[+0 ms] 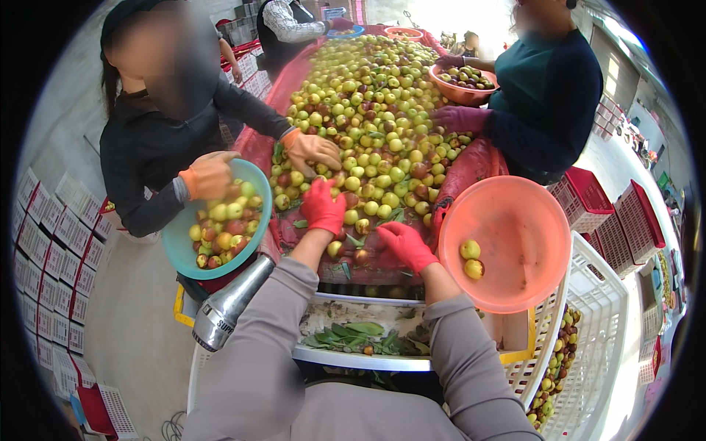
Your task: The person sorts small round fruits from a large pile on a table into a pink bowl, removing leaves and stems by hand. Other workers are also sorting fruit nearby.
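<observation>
A large heap of green and reddish-brown jujubes (380, 138) covers the red cloth-lined sorting table (309, 242) before me. My left hand (324, 208), in a red glove, reaches into the heap's near edge with its fingers against the fruit; whether it grasps one is hidden. Palm down, my right hand (406, 244), also red-gloved, hovers low over the cloth near loose leaves (392, 216), with no fruit visible in it. To its right is an orange plastic basin (504, 242) with two jujubes (471, 259) inside.
At left, an orange-gloved person (165, 110) has one hand over a teal basin (218, 231) of jujubes. Another person (546, 93) works at right beside an orange bowl (463, 85). A metal tube (234, 303), leaf-filled tray (364, 336) and white crate (598, 308) surround me.
</observation>
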Demonstrator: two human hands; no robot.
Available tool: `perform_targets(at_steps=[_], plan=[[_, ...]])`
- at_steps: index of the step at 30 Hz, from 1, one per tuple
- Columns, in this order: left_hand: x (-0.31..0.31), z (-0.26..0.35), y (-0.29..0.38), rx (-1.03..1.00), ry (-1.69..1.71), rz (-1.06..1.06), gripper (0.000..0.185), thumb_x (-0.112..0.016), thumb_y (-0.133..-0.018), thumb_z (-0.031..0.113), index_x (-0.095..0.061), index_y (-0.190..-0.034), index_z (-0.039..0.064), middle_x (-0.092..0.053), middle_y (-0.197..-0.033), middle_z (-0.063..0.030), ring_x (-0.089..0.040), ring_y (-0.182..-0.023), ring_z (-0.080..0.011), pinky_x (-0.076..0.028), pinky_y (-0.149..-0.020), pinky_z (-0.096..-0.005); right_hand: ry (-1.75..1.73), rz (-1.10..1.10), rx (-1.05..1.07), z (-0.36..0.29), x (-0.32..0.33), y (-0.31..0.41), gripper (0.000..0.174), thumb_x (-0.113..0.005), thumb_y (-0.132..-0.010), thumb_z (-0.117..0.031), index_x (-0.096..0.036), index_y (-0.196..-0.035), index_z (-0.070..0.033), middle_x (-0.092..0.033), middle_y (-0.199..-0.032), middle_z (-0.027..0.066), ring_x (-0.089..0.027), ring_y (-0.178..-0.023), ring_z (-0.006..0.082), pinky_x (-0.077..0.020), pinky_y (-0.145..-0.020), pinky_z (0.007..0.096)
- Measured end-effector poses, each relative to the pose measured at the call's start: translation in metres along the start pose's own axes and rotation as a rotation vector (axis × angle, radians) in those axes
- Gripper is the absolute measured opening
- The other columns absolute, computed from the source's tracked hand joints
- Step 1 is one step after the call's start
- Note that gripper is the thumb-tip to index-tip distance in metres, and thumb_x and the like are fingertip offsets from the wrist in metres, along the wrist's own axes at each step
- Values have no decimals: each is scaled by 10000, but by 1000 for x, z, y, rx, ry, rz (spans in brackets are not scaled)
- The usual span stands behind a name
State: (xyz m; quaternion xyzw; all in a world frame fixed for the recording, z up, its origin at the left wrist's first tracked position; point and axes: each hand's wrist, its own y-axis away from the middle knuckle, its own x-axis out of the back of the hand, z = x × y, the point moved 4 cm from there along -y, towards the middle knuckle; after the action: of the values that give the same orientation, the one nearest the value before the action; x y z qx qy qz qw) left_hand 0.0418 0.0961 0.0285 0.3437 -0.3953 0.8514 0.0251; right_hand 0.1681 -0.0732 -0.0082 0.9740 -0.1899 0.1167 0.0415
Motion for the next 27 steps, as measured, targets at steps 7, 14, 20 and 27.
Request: perform_targets(at_steps=[7,14,20,27], plan=[[-33,-19,0,294,-296,-246,736,-632,-691,571,-403,-1277,189,-480,-1250,-99,-434,-1167,-325,-385,-914,-495,194,570,269,1,29,-9,379,-637,-824,-194,-554,-1151,-21,-621,-1034,209,-611,-944,304,-475,-830,347],[-41,67,38,-229,262,-727,531,-659,-718,405,-548,-1149,115,-562,-1135,-141,-536,-1055,-332,-446,-880,-403,279,659,172,15,37,-12,583,-643,-814,-289,-452,-1251,47,-533,-1208,252,-529,-1120,342,-414,-951,372],[-24,94,72,-616,81,-845,413,-649,-710,266,-595,-1103,148,-576,-1173,-125,-550,-1067,-316,-457,-896,-381,334,517,142,34,34,-24,589,-604,-842,-347,-456,-1259,41,-534,-1214,235,-539,-1103,309,-424,-926,353],[-30,11,16,211,525,-387,186,-527,-785,60,-639,-931,89,-662,-844,-128,-636,-785,-278,-504,-715,-364,231,259,89,29,25,-21,511,-619,-831,-381,-564,-1123,35,-621,-1055,211,-591,-992,341,-453,-864,368]])
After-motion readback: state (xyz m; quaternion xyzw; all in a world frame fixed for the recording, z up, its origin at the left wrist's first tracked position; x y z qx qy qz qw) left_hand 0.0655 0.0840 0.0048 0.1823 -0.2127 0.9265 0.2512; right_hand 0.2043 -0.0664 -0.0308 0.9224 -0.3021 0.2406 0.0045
